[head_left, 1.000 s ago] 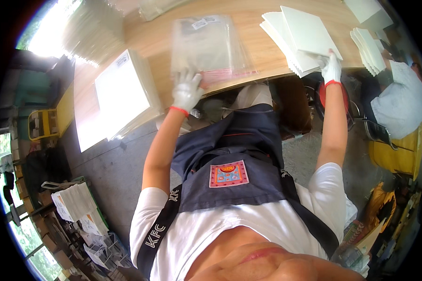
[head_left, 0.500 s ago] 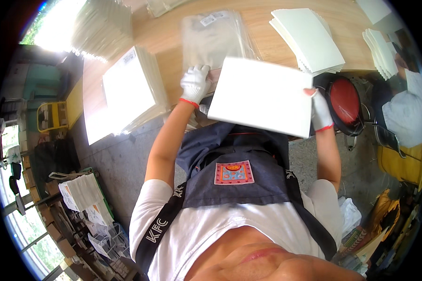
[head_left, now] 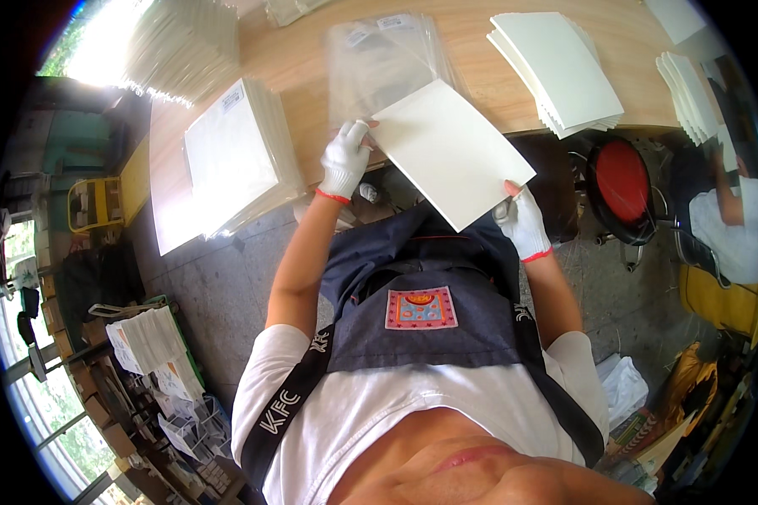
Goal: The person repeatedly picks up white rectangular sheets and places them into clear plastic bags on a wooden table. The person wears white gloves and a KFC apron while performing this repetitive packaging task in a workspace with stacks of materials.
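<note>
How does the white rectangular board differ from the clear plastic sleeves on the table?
The white rectangular board is opaque; the clear plastic sleeves are see-through. The right hand holds the board; the sleeves lie on the wooden table. The board's visible face is plain; the sleeves bear white labels. Both look rectangular.

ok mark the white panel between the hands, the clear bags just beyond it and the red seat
White panel (head_left: 452, 156): head view, middle of its face
Clear bags (head_left: 381, 69): head view, middle of the top bag
Red seat (head_left: 620, 178): head view, middle of its cushion
</note>
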### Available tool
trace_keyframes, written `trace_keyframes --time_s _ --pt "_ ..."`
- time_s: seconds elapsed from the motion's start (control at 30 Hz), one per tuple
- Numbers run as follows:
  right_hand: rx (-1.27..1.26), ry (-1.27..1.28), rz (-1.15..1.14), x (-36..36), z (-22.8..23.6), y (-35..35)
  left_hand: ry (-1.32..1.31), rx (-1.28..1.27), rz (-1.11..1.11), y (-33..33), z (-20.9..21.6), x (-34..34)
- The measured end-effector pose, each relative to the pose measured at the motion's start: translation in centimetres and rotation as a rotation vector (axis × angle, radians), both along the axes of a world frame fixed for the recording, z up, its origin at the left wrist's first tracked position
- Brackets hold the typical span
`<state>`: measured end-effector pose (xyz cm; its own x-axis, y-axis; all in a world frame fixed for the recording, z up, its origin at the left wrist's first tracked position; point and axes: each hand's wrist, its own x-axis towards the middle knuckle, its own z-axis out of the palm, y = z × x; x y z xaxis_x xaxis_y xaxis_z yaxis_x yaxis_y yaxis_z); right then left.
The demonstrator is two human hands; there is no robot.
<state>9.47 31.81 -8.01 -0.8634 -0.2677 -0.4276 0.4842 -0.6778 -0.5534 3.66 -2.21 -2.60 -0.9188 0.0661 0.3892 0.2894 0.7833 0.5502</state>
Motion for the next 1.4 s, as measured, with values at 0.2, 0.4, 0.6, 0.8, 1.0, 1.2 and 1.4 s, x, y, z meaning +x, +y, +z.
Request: trace_keyframes --time_s 0.2,0.4,0.6,0.8,1.0,1.2,1.4 --pt "-0.070 0.065 0.074 -0.3 0.2 -0.8 0.017 0.067 -0.002 0.0 -2.4 2.3" --pt "-0.002 0.159 0.069 -0.2 2.2 -4.2 0.055 1.147 0.402 3.5 -5.8 3.4" --pt "-0.073 0.158 0.172 -1.9 4.0 -5.3 -0.274 1.510 0.346 4.3 -6.2 2.3" --pt "0.123 -0.022 0.034 -0.5 2.2 -7.7 -0.556 1.435 0.138 6.8 -8.0 8.4" --pt "-0.385 -0.130 -0.127 0.5 0.6 -11.8 -0.830 1.364 0.169 5.0 -8.0 8.9" --pt "0.647 0.437 0.569 -0.5 3.9 -12.8 -0.830 1.216 0.258 1.4 -5.9 9.3" --pt "1.572 1.418 0.644 -2.8 3.7 -16.8 -0.835 1.335 0.184 0.1 -6.5 9.3"
